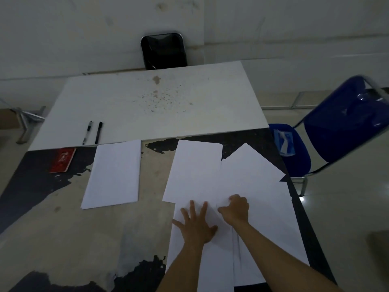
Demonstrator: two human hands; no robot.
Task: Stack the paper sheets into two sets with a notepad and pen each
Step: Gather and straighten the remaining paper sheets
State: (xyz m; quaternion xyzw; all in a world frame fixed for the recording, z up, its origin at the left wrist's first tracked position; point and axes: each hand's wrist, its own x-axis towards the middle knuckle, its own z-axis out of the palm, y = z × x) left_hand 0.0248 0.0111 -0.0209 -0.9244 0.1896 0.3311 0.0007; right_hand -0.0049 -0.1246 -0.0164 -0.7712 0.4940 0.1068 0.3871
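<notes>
Both hands (197, 226) press unmarked paper sheets (252, 186).

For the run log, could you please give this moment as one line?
left hand flat on loose sheets | right hand pinching a sheet | neat stack left

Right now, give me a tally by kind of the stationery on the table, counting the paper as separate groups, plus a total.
Pens: 2, one beside the other on the white board.
Red notepads: 1; a second is not in view.
Paper groups: 2, a neat stack and a loose spread under the left hand and right hand.
Total: 5
</notes>
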